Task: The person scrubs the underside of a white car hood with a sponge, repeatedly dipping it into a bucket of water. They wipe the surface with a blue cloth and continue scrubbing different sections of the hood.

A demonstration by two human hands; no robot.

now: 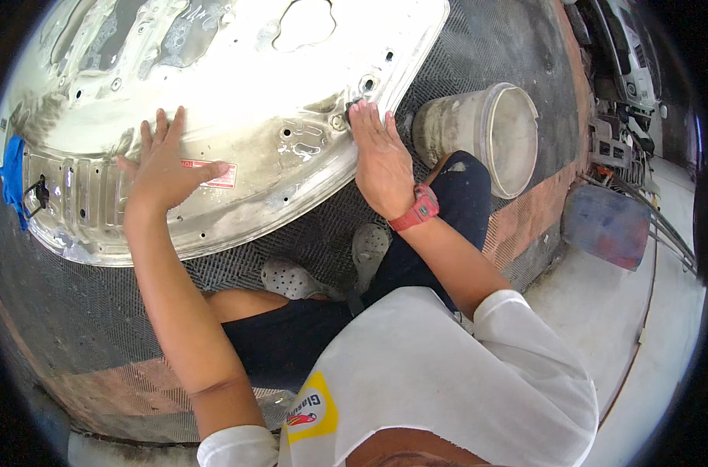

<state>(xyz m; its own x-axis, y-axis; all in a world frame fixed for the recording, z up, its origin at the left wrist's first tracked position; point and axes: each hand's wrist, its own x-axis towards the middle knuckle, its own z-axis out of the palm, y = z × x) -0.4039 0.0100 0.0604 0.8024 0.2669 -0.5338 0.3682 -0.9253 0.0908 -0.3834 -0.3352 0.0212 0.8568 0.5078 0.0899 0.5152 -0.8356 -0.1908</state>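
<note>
I see the floor carrying everything here, and most of it is covered by a dark mat [307,233] with a woven, mesh-like texture. A reddish-brown band [525,218] runs across the mat on the right and shows again near the lower left. Lying flat on the mat at the far left is a large white car body panel [237,93], stained and pierced with holes, its near edge curving toward me. Just right of the panel a dirty whitish bucket [486,132] lies tipped on its side, mouth toward the right. Farther right the mat ends at bare pale concrete floor [603,303], where a bluish flat piece [607,226] rests.
</note>
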